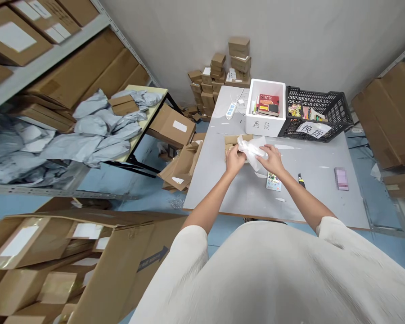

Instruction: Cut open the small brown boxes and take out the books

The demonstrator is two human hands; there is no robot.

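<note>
Both my hands are closed on a crumpled piece of white wrapping [252, 148], thin like foam sheet or tissue paper. My left hand [235, 161] grips its left side, and my right hand [272, 159] pinches its right side. Whether anything is inside the wrapping I cannot tell. Just behind and below it lies a small open cardboard box [230, 142], partly covered by my left hand and the wrapping. A small colourful printed card or packet [273, 182] lies on the grey table [219, 189], partly under my right wrist.
A white foam box [265, 127] holding books and a black plastic crate [315, 130] stand at the table's back. A box cutter [301, 181] and a pinkish phone-like object [341, 179] lie right. Cartons [175, 123] crowd the floor left; grey parcels [97, 123] cover a side table.
</note>
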